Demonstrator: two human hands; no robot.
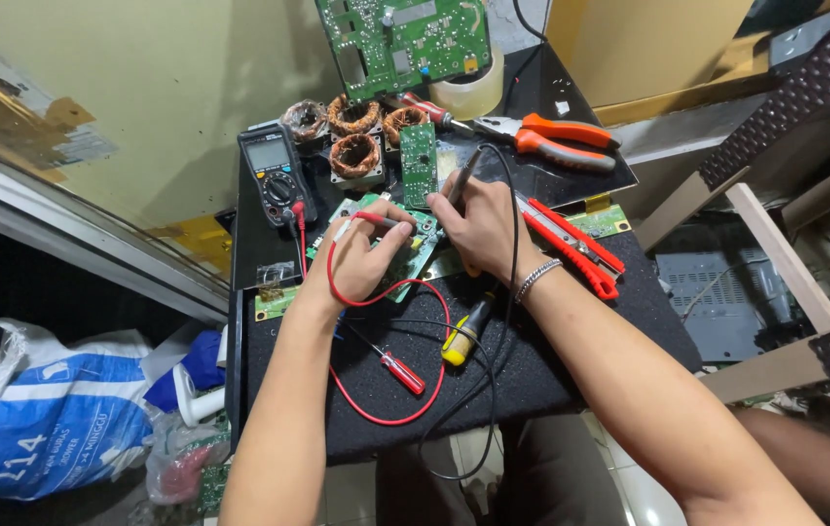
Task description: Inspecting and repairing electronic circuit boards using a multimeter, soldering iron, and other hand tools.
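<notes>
Forearms reach in from the near edge; left hand point(356, 255) pinches the red probe point(383, 220), right hand point(481, 226) grips the black probe point(461, 180), both tips on the green circuit board point(405, 265) at mid-table. Multimeter point(276, 175) sits far left, red-handled screwdriver point(401, 372) near, orange pliers point(556, 139) far right.

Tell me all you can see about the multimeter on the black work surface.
The multimeter is a dark handheld unit with a grey display at its top and a round dial below it. It lies flat at the back left of the black work surface, beside copper coils. A red lead plugged in at its lower end loops toward the left hand. Neither hand touches it.
</notes>
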